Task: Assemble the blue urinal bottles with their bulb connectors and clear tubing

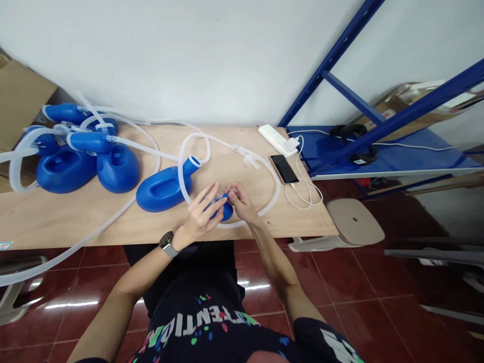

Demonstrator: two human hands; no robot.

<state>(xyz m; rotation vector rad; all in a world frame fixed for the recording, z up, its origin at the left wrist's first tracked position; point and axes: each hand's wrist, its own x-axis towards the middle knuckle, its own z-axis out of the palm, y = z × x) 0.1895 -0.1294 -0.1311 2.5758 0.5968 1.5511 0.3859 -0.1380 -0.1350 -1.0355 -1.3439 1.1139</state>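
Near the table's front edge, my left hand holds a small rounded blue plastic piece between thumb and fingers, the other fingers spread above it. My right hand pinches at the narrow end of that same piece; my fingers partly hide it and the exact joint cannot be made out. A translucent white hose loops around both hands. Just left of my left hand lies a blue bottle with a handle and an open white-rimmed neck, the hose crossing in front of it.
Several blue bottles with hoses crowd the table's left end beside a cardboard box. A white power strip, a phone and charging cables lie at the right. Beyond stand a blue metal shelf and a beige stool.
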